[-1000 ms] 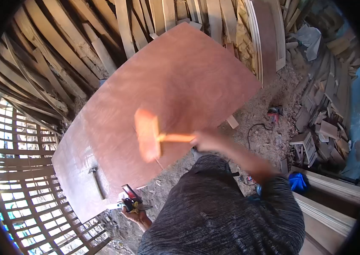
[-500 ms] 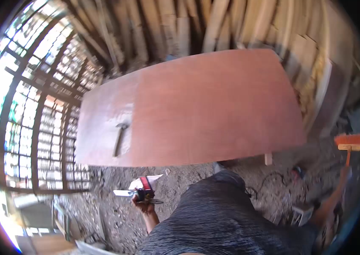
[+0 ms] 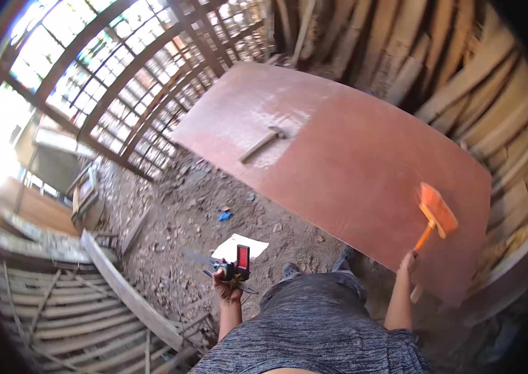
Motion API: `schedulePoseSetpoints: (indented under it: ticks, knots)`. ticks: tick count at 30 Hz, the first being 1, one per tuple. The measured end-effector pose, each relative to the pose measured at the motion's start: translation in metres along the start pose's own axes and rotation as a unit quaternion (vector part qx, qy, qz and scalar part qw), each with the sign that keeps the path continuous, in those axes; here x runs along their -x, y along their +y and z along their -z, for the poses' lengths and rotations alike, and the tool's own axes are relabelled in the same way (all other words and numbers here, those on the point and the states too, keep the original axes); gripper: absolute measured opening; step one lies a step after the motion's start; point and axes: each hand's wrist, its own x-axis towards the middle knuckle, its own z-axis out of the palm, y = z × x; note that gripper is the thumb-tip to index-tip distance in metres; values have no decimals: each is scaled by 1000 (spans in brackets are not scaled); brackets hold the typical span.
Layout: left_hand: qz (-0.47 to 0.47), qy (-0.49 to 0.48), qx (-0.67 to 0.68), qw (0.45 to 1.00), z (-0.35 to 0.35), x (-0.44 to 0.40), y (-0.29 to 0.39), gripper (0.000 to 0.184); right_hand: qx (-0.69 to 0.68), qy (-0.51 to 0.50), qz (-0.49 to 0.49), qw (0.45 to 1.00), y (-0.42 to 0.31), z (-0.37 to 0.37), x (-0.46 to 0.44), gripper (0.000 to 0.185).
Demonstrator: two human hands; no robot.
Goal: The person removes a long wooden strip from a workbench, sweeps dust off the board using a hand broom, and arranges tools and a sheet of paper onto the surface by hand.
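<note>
While R hand (image 3: 407, 263) grips orange brush (image 3: 437, 212), L hand (image 3: 227, 288) is apart.

Brush (image 3: 436, 213), mostly bright orange; panel (image 3: 363, 174), reddish brown, fading to pale pinkish grey at one end; hammer (image 3: 259, 148), dull grey-brown; hand-held item (image 3: 242, 257), red and black; sheet (image 3: 229, 245), white; scrap (image 3: 224, 216), vivid blue; shirt (image 3: 314, 327), dark grey with fine, paler streaks; planks (image 3: 367, 40), tan to brown; ground (image 3: 173, 243), mottled grey-brown

Pale strip (image 3: 201, 257) by left hand (image 3: 227, 289) blurred, possibly blade.
</note>
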Motion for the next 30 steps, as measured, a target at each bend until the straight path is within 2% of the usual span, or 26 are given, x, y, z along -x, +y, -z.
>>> schedulePoseSetpoints:
  ticks: [1, 3, 4, 5, 6, 8, 9, 11, 12, 13, 14, 15, 17, 19, 21, 22, 23, 24, 25, 26, 28, 30]
  knots:
    - [-21, 19, -2, 1000, 11, 9, 12, 49, -14, -8, -38, 999, -2, 1, -12, 51]
    - [-56, 59, 4, 997, 36, 25, 34, 48, -41, -9, -129, 991, -56, 19, 16, 52]
    - [-69, 77, 11, 995, 47, 32, 46, 48, 39, -46, -121, 991, -43, 18, -8, 49]
    - [-79, 94, 14, 992, 59, 37, 56, 48, 119, -82, -107, 984, -29, 16, -33, 47]
    - [-89, 106, 14, 990, 70, 40, 67, 48, 177, -19, -46, 983, -66, 20, 11, 44]
    - [-101, 129, 18, 986, 85, 41, 85, 47, 307, 130, 53, 941, -169, 35, 130, 39]
    - [-104, 134, 20, 985, 86, 39, 92, 47, 253, 109, 122, 953, -170, -6, 139, 37]
    - [-108, 142, 19, 984, 85, 28, 106, 47, 138, 41, 252, 957, -178, -87, 164, 37]
    - [-108, 143, 21, 984, 81, 19, 111, 47, 154, 22, 432, 889, -175, -139, 175, 35]
    - [-112, 144, 22, 983, 78, 10, 116, 47, 98, -119, 299, 942, -237, -160, 248, 37]
    - [-120, 146, 22, 982, 75, 3, 120, 47, 23, -195, 310, 930, -261, -199, 288, 40]
    - [-127, 149, 23, 980, 71, -6, 123, 47, 28, -211, 357, 910, -288, -232, 325, 37]
    - [-149, 158, 42, 975, 64, -23, 122, 47, -9, -357, 339, 871, -337, -301, 375, 28]
    - [-174, 171, 76, 967, 65, -36, 123, 44, 12, -387, 389, 836, -369, -368, 414, 23]
    - [-208, 178, 110, 955, 54, -51, 123, 40, 74, -488, 340, 800, -364, -470, 417, 24]
    - [-229, 186, 120, 948, 39, -51, 121, 39, 63, -499, 283, 817, -388, -473, 442, 25]
    - [-220, 174, 129, 951, 24, -51, 121, 39, 56, -506, 218, 833, -406, -474, 460, 27]
    - [-206, 162, 135, 955, 17, -52, 124, 39, 104, -443, 255, 853, -407, -496, 462, 43]
    - [-232, 194, 146, 942, 18, -58, 122, 39, 153, -303, 396, 853, -397, -524, 462, 59]
    - [-231, 187, 130, 946, 4, -55, 124, 40, 186, -321, 376, 849, -419, -507, 477, 70]
    - [-297, 262, 124, 910, -22, -59, 121, 39, 227, -319, 399, 829, -425, -519, 484, 86]
    - [-329, 277, 146, 891, -25, -59, 117, 39, 273, -314, 338, 844, -430, -531, 490, 104]
